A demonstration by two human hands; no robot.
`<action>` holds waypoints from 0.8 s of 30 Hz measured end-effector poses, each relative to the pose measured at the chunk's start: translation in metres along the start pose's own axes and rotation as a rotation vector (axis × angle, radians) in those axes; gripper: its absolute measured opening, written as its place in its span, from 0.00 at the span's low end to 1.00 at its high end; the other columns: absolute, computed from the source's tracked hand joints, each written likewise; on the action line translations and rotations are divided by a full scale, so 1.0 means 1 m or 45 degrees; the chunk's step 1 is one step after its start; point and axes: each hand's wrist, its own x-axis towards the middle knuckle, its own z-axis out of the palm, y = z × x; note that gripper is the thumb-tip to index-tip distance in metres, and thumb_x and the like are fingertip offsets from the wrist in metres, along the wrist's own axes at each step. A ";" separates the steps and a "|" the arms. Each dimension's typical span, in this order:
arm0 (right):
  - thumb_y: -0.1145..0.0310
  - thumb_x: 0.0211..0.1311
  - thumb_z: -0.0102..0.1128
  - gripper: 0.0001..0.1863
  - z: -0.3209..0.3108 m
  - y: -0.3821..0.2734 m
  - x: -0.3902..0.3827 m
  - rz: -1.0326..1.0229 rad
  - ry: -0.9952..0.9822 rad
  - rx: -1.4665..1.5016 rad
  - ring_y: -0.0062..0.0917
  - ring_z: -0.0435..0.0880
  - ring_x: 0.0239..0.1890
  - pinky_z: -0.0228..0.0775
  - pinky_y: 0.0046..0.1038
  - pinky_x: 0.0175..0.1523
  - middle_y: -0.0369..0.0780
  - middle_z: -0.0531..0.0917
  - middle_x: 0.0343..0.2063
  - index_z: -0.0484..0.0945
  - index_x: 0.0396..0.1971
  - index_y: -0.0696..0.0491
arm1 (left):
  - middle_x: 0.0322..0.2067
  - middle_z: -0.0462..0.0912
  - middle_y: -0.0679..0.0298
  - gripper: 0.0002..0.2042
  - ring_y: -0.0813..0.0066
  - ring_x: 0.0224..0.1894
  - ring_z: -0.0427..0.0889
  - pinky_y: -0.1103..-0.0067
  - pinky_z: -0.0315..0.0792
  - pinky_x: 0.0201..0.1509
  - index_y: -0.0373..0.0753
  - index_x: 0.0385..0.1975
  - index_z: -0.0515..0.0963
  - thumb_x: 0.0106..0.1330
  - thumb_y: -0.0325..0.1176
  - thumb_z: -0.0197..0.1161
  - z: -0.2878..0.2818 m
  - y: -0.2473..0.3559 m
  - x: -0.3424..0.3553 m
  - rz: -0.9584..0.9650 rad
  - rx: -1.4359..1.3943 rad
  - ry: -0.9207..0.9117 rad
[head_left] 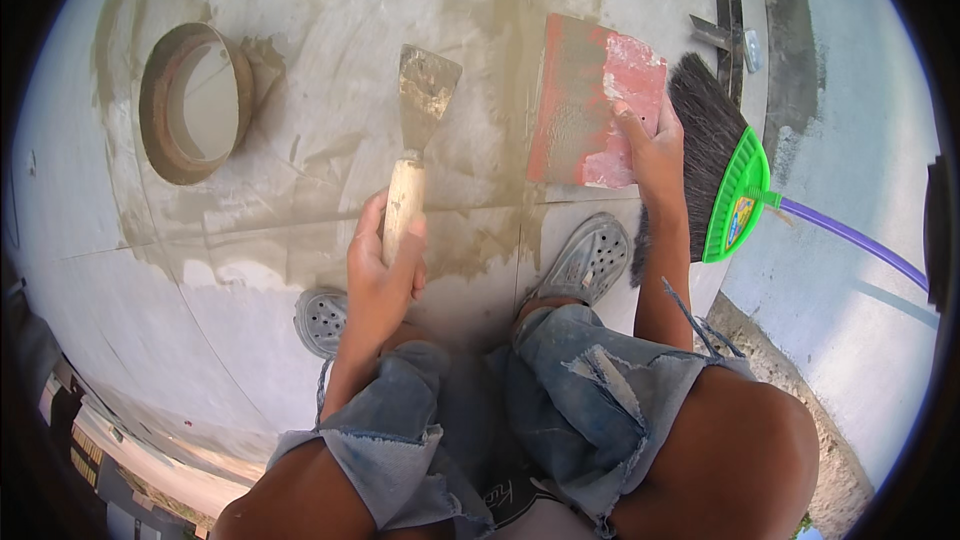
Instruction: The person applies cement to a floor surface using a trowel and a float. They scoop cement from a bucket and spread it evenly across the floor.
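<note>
My left hand [387, 258] is wrapped round the pale wooden handle of a putty knife [428, 90], whose flared metal blade points away from me and is smeared with dried grout. My right hand [655, 145] grips a flat red rubber float [630, 70] by its right side, thumb on top. Wet grey-brown grout coats the float's left half. The two tools are held apart, over a tiled floor [230, 310] streaked with the same grout. A round, rusty-rimmed tub [238, 100] stands at the far left with pale grout-coloured material inside.
A broom [745, 195] with dark bristles, a green head and a purple handle lies just right of my right forearm. Dark metal bars [735, 20] stand at the far right beside a pale blue wall [860, 120]. My grey clogs [590, 260] are on the tiles.
</note>
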 end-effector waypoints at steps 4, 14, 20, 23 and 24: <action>0.67 0.72 0.68 0.25 0.007 -0.006 0.002 -0.079 -0.025 -0.036 0.22 0.84 0.50 0.77 0.30 0.58 0.41 0.87 0.51 0.78 0.64 0.61 | 0.31 0.76 0.67 0.24 0.84 0.20 0.71 0.82 0.66 0.21 0.33 0.68 0.70 0.81 0.42 0.63 0.003 0.003 -0.001 -0.009 0.092 0.030; 0.68 0.72 0.66 0.26 -0.023 -0.003 0.005 -0.064 0.087 -0.090 0.25 0.84 0.56 0.74 0.31 0.64 0.43 0.86 0.56 0.76 0.65 0.63 | 0.38 0.84 0.57 0.24 0.71 0.29 0.81 0.75 0.75 0.34 0.35 0.69 0.71 0.78 0.38 0.65 -0.013 0.000 -0.007 0.369 0.681 0.086; 0.65 0.73 0.68 0.29 -0.017 -0.005 -0.001 -0.044 -0.002 -0.038 0.24 0.83 0.56 0.73 0.30 0.65 0.43 0.85 0.57 0.75 0.68 0.62 | 0.52 0.85 0.40 0.24 0.34 0.52 0.85 0.60 0.79 0.55 0.33 0.68 0.71 0.74 0.32 0.65 -0.042 0.045 -0.023 0.362 1.115 -0.174; 0.65 0.73 0.68 0.28 -0.016 -0.006 -0.001 -0.059 0.014 -0.057 0.24 0.83 0.56 0.73 0.30 0.64 0.42 0.86 0.56 0.75 0.67 0.62 | 0.51 0.85 0.38 0.25 0.31 0.50 0.83 0.57 0.79 0.53 0.32 0.67 0.71 0.73 0.32 0.66 -0.064 0.071 -0.030 0.395 1.300 -0.312; 0.65 0.73 0.68 0.28 -0.014 -0.006 0.000 -0.068 0.015 -0.050 0.24 0.83 0.56 0.73 0.30 0.64 0.42 0.86 0.56 0.76 0.67 0.62 | 0.50 0.85 0.38 0.25 0.31 0.48 0.84 0.55 0.79 0.51 0.32 0.67 0.71 0.72 0.32 0.67 -0.073 0.079 -0.037 0.409 1.328 -0.319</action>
